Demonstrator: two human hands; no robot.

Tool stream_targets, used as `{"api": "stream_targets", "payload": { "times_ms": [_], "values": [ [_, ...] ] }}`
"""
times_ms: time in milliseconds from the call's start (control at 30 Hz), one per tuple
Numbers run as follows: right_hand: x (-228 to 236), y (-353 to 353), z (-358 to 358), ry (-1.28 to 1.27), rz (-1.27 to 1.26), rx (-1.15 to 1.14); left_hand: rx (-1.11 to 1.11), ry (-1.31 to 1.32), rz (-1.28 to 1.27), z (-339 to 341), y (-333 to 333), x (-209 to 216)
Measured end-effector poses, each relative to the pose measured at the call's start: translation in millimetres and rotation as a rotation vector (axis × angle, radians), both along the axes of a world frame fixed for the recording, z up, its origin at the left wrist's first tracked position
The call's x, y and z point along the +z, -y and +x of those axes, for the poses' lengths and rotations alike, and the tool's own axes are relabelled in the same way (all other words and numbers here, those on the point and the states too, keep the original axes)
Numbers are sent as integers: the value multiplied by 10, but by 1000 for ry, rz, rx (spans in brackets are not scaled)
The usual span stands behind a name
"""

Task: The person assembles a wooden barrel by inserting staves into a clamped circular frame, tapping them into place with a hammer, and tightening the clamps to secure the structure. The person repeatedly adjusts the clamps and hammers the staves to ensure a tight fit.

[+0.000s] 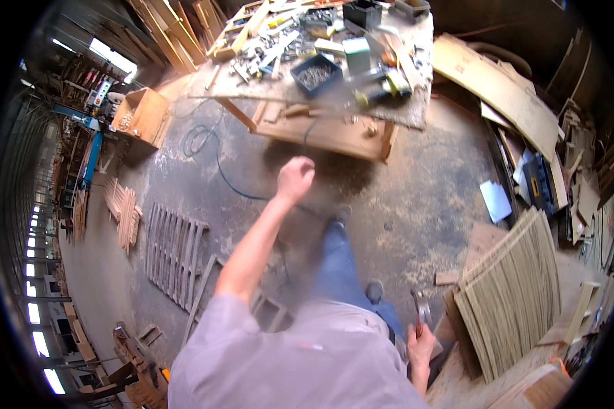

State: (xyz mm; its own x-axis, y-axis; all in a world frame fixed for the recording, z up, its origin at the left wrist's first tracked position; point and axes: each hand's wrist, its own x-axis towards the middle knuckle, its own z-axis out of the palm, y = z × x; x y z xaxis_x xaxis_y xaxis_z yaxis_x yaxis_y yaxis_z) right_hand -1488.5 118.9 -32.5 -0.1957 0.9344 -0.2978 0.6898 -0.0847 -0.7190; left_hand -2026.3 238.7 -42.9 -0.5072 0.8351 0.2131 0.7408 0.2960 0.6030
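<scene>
Low at my right side, my right hand (419, 346) is closed around the red handle of a hammer (422, 308), its metal head pointing forward. My left arm reaches ahead across the floor. At its end, my left hand (296, 178) is curled into a loose fist, and whatever its fingers may hold is hidden. It is apart from the workbench (266, 92) in front. On that bench lie scattered tools, a dark tray of small metal pieces (315, 76) and a blurred black-and-yellow tool (382, 92).
Stacked wood-grain panels (508, 300) stand close by my right hand. A wooden slatted frame (175, 252) lies on the floor to the left, near a bundle of wood strips (124, 215). A dark hose (228, 184) crosses the floor. Behind the strips stands a wooden box (147, 117).
</scene>
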Motion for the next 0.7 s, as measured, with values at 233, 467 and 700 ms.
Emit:
{"api": "stream_targets", "payload": {
  "times_ms": [233,467,700],
  "values": [
    [79,-123,-979,49,-187,-381,75,-133,-126,-1915,-2760,125],
    [595,-431,-2119,27,-532,-685,-89,-341,-239,-2562,-4062,-215],
    [583,-561,-2645,58,-433,-656,-347,-505,-239,-2909,-4608,-607]
  ]
}}
